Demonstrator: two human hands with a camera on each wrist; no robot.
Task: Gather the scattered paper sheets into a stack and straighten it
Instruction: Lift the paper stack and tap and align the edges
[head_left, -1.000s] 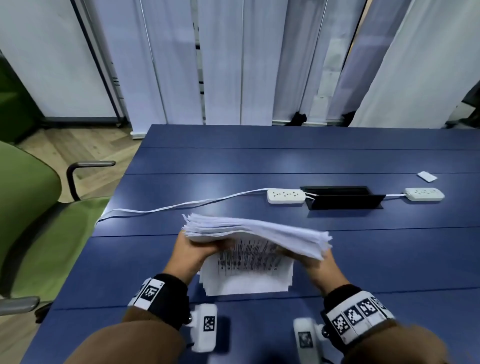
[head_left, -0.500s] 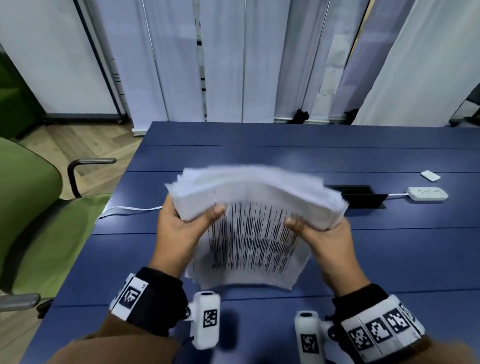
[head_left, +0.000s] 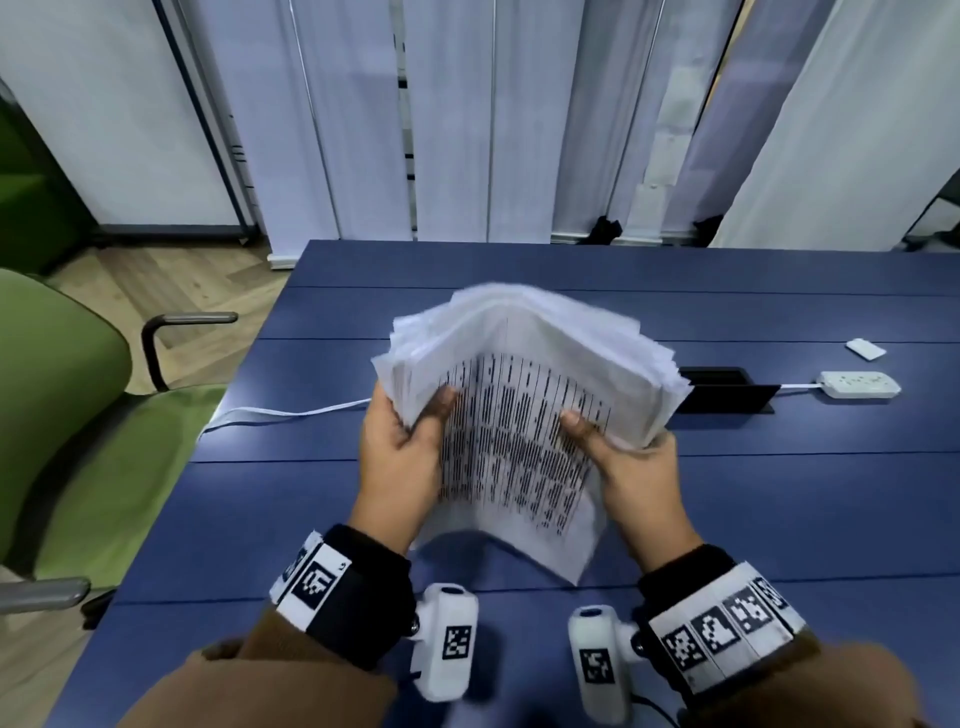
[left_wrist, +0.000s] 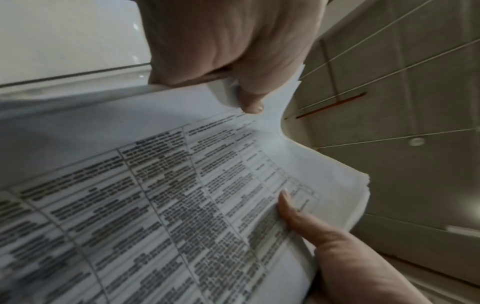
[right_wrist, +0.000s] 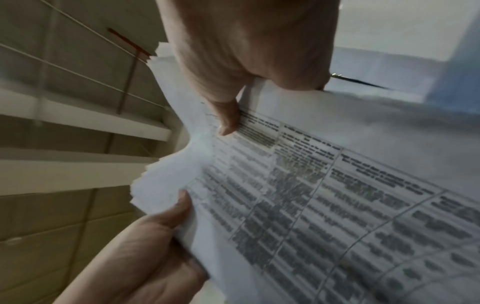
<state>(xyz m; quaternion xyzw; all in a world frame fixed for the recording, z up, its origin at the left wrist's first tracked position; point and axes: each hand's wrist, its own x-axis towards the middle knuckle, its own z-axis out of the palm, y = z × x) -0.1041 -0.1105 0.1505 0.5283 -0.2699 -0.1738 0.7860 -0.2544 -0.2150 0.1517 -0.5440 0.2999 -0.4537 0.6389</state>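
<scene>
Stack: thick white printed paper stack (head_left: 524, 415), raised over the blue table (head_left: 779, 519), tipped toward me.
Handling: I judge it hefty but floppy; sheets slide, edges ragged.
Hold: my left hand (head_left: 402, 467) and right hand (head_left: 631, 475) clamp opposite side edges, thumbs on the printed face.
Change: half a second ago it sat lower and flatter; now it's higher and steeper.
</scene>
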